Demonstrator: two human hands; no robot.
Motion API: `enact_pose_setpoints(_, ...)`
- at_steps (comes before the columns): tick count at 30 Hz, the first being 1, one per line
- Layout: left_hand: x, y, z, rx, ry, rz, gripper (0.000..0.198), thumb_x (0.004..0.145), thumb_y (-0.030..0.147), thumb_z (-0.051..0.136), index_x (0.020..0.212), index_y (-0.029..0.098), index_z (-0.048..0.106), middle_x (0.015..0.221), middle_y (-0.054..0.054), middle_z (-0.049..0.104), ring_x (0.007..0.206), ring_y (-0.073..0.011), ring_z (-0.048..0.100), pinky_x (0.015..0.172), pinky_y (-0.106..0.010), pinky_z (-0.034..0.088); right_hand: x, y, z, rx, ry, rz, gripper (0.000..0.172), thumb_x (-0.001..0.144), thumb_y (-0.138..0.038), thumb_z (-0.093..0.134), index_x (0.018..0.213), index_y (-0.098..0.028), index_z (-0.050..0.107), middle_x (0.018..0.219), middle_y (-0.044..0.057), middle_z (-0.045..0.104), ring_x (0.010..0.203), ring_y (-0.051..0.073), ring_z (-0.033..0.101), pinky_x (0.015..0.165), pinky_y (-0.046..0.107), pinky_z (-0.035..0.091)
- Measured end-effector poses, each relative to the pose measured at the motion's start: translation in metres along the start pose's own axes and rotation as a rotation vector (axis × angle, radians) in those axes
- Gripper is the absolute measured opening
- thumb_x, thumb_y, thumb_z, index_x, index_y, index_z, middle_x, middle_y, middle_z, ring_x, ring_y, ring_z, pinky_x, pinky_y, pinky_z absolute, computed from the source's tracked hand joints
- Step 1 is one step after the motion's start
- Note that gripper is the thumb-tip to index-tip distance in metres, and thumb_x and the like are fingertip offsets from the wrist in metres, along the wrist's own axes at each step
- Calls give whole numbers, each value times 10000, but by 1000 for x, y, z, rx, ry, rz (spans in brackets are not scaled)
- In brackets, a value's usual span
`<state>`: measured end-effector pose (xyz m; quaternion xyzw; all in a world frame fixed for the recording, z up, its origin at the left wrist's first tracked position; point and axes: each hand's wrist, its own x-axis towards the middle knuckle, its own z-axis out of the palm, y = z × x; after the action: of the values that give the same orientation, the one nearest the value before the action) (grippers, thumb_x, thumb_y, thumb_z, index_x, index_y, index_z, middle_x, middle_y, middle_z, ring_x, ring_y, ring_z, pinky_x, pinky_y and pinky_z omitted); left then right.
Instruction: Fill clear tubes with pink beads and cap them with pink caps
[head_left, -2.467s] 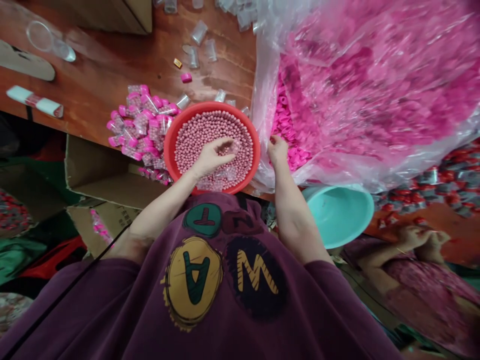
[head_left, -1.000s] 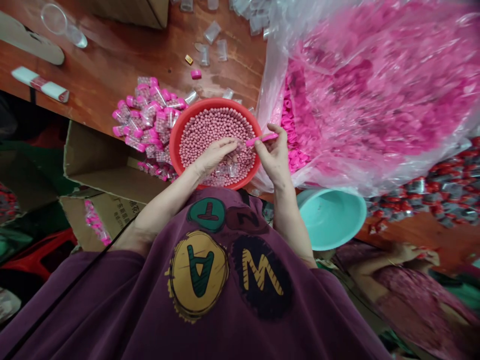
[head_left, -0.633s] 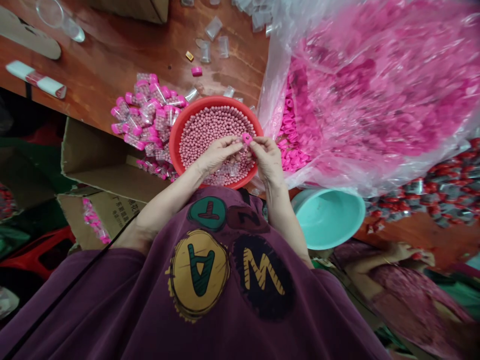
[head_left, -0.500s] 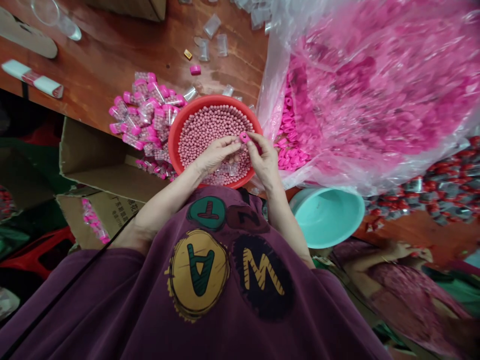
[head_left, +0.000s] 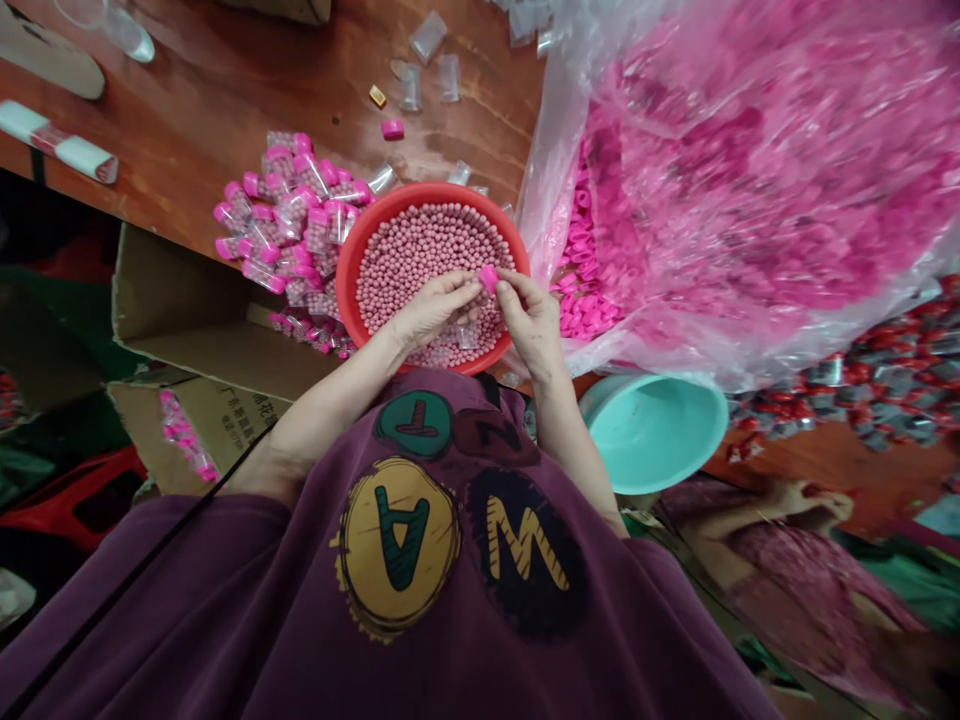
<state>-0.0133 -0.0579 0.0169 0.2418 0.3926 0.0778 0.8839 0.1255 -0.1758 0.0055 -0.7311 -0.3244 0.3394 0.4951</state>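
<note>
Over the red bowl (head_left: 347,262) of small pink beads (head_left: 420,240), my two hands meet at its right side. My right hand (head_left: 531,318) pinches a bright pink cap (head_left: 488,278) between thumb and fingers. My left hand (head_left: 435,308) is closed round a small clear container, mostly hidden by the fingers, with its end against the cap. Several clear containers (head_left: 466,334) lie on the beads below my hands. To the left of the bowl is a pile of filled containers with pink caps (head_left: 300,215).
A large plastic bag of pink caps (head_left: 720,180) lies at the right, beside a turquoise basin (head_left: 652,435). Cardboard boxes (head_left: 187,310) stand lower left. Loose clear containers (head_left: 429,38) lie behind the bowl. Another person's arm (head_left: 739,535) shows lower right.
The pink cap has turned in my right hand's fingers, and its opening no longer shows. The view has shifted slightly; both hands remain together over the bowl.
</note>
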Motion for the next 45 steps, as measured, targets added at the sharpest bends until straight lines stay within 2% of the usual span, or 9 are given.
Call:
enact_pose_setpoints(14, -5, 2, -9, 44, -191, 82, 395, 850, 456, 1026, 941, 141, 805, 820, 0, 685, 625, -51, 593, 555, -167, 460, -12, -11, 0, -119, -13, -85, 601, 1069, -812, 579, 1258, -325, 879, 1235, 63, 903, 1131, 281, 844, 1128, 518, 683)
enact_pose_setpoints(20, -9, 4, -1, 93, -63, 64, 317, 933, 402, 955, 884, 151, 769, 719, 22, 611, 580, -55, 530, 506, -182, 369, -16, -11, 7, -147, -18, -105, 575, 1108, -760, 546, 1323, -326, 855, 1302, 70, 889, 1187, 282, 832, 1156, 523, 670)
enact_pose_setpoints(28, -11, 6, -6, 271, -6, 180, 350, 915, 484, 961, 880, 165, 821, 666, 12, 627, 545, -63, 509, 511, -218, 353, -10, -13, -8, -194, -267, -125, 506, 1106, -681, 596, 1348, -305, 834, 1224, 81, 867, 1141, 294, 803, 1113, 519, 673)
enact_pose_setpoints(31, -13, 5, -10, 301, 30, 168, 328, 942, 470, 929, 830, 184, 814, 669, 5, 649, 568, -77, 532, 553, -231, 406, -5, 4, -3, -111, -157, -90, 508, 1076, -650, 669, 1475, -343, 740, 1331, 74, 800, 1170, 269, 773, 1136, 519, 671)
enact_pose_setpoints(35, -11, 0, -8, 278, 139, 182, 209, 905, 348, 954, 873, 173, 845, 813, -8, 772, 711, -99, 646, 697, -229, 517, -3, 23, 12, -17, -69, -5, 505, 1060, -604, 709, 1495, -353, 653, 1269, 66, 765, 1019, 243, 770, 1041, 506, 711)
enact_pose_setpoints(37, -8, -4, -4, 251, 178, 197, 154, 905, 274, 945, 869, 161, 846, 849, -6, 792, 767, -99, 669, 757, -222, 532, -6, 22, 18, -124, -119, -48, 514, 1012, -561, 772, 1455, -321, 668, 1323, 94, 745, 1157, 291, 760, 1136, 565, 674)
enact_pose_setpoints(40, -3, -11, 4, 239, 213, 193, 136, 940, 228, 911, 857, 157, 832, 804, 7, 765, 757, -95, 657, 765, -215, 524, -11, 15, 25, -353, -148, -91, 771, 884, -462, 904, 1560, -250, 601, 1501, 173, 678, 1439, 417, 645, 1307, 708, 523)
enact_pose_setpoints(42, 0, -16, 7, 235, 241, 186, 166, 965, 246, 896, 848, 159, 816, 763, 16, 737, 735, -95, 642, 741, -212, 514, -13, 13, 28, -457, -134, -81, 855, 855, -389, 916, 1609, -202, 558, 1523, 217, 661, 1481, 469, 606, 1326, 760, 472)
enact_pose_setpoints(45, 2, -22, 7, 227, 273, 180, 245, 965, 286, 906, 795, 159, 781, 704, 24, 694, 699, -96, 619, 700, -207, 500, -13, 15, 32, -541, -159, -90, 811, 872, -340, 870, 1599, -158, 561, 1471, 240, 684, 1436, 483, 631, 1294, 763, 488)
